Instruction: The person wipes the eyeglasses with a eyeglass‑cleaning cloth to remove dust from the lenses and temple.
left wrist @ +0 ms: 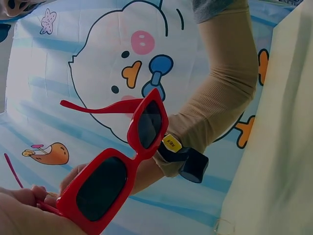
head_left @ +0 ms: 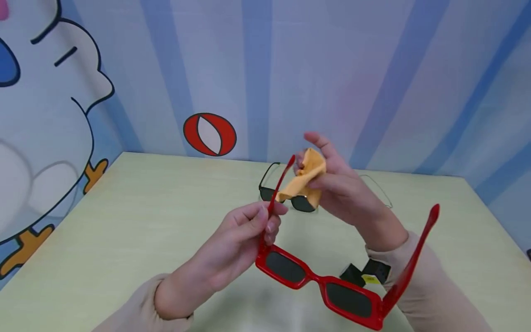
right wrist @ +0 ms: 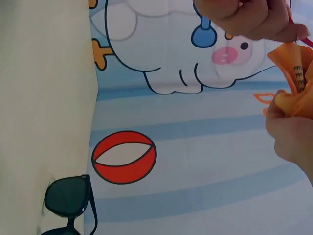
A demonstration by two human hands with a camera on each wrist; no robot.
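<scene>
My left hand [head_left: 240,240] pinches one temple arm of the red sunglasses [head_left: 313,278] between thumb and fingers. Their dark rectangular lenses hang low, tilted down to the right, and the other arm sticks up freely. An orange-yellow cloth [head_left: 313,168] is bunched in my right hand [head_left: 344,189], pinched by thumb and fingers, just beside the tip of the held arm. Whether the cloth touches that tip cannot be told. In the right wrist view the folded cloth [right wrist: 283,58] shows small dark printing, close below the left hand's fingers [right wrist: 254,19].
Black sunglasses [head_left: 303,204] rest on the pale table [head_left: 145,221] behind the hands. A thin, pale, curved wire-like piece [head_left: 388,199] lies toward the back right. A printed cartoon backdrop [head_left: 257,83] rises at the table's far edge.
</scene>
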